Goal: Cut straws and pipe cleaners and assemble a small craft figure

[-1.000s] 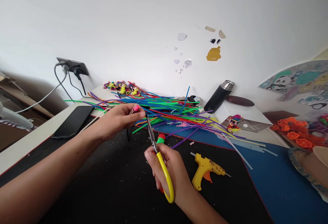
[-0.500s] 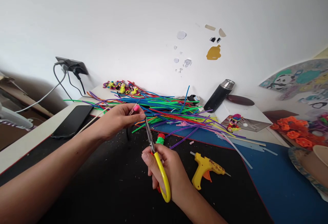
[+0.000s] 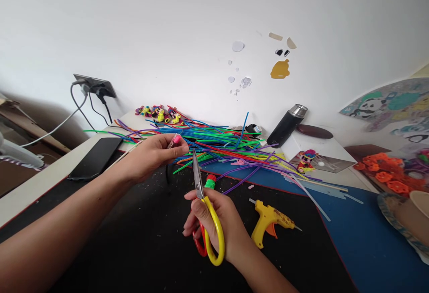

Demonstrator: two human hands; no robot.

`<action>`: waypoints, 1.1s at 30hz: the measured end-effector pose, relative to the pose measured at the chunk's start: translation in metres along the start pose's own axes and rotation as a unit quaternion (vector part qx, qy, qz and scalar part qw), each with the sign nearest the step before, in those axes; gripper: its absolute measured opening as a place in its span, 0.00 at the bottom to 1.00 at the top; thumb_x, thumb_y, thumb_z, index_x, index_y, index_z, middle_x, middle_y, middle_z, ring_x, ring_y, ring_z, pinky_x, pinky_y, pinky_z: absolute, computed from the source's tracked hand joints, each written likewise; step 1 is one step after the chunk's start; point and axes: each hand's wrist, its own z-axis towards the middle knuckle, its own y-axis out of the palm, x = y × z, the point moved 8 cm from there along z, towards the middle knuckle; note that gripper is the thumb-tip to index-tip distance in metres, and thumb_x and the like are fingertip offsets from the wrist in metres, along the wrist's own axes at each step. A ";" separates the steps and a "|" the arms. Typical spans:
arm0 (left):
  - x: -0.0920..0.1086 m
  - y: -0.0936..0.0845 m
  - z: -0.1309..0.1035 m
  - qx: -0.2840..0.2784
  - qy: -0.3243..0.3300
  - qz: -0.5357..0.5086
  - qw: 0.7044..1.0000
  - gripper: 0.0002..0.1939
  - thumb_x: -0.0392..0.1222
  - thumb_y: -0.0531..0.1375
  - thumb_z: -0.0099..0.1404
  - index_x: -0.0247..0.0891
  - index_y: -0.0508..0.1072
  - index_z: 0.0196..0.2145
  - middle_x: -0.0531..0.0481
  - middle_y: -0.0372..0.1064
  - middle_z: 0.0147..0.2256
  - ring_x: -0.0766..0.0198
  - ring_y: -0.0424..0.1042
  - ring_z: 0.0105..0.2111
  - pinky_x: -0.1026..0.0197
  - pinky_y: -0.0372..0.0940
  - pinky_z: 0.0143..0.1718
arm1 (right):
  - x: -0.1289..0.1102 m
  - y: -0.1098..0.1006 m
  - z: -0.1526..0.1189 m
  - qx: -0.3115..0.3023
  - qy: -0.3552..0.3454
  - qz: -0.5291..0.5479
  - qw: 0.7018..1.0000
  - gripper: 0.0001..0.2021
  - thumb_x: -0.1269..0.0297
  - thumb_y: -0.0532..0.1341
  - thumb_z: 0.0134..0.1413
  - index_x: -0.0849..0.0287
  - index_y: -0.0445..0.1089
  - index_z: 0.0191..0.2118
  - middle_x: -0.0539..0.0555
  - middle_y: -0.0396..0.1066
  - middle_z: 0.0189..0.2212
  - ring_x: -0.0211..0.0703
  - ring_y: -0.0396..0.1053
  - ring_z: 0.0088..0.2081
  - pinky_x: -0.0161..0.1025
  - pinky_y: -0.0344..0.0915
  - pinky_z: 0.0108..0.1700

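Observation:
My left hand (image 3: 156, 156) is closed in a pinch around a small pink piece (image 3: 176, 138); most of it is hidden by the fingers, so its kind is unclear. A pair of scissors (image 3: 213, 230) with one yellow and one red handle loop is held in my right hand (image 3: 223, 219), its blades pointing up and away. The blade tips are just right of my left fingertips, apart from them. Behind the right hand stands a small green and red fuzzy piece (image 3: 210, 181), partly covered by the fingers.
A heap of coloured pipe cleaners (image 3: 214, 138) spreads along the wall. A yellow glue gun (image 3: 271, 221) lies right of my right hand. A phone (image 3: 95, 159) lies at left. A dark flask (image 3: 287, 125) leans behind, near a little fuzzy figure (image 3: 305, 162) by a white box.
The scissors have drawn slightly back from my left fingertips, and their red loop now shows with the fingers loosened. My left hand keeps nearly the same place, still pinching the pink piece.

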 end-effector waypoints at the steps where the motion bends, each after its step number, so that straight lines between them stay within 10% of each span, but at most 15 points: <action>1: -0.001 0.000 0.000 -0.006 -0.001 -0.002 1.000 0.25 0.60 0.78 0.55 0.39 0.73 0.31 0.60 0.55 0.24 0.70 0.50 0.23 0.65 0.45 0.23 | -0.003 0.001 0.000 -0.002 0.000 0.007 1.000 0.47 0.18 0.72 0.40 0.59 0.76 0.49 0.49 0.75 0.23 0.42 0.77 0.25 0.34 0.67 0.28; 33: -0.001 0.058 -0.027 -0.284 0.022 0.133 0.949 0.22 0.60 0.67 0.72 0.40 0.70 0.34 0.57 0.60 0.31 0.66 0.56 0.31 0.65 0.58 0.33 | -0.020 -0.023 0.001 0.056 -0.063 0.074 0.994 0.22 0.43 0.75 0.57 0.55 0.72 0.41 0.41 0.69 0.19 0.34 0.65 0.15 0.30 0.63 0.18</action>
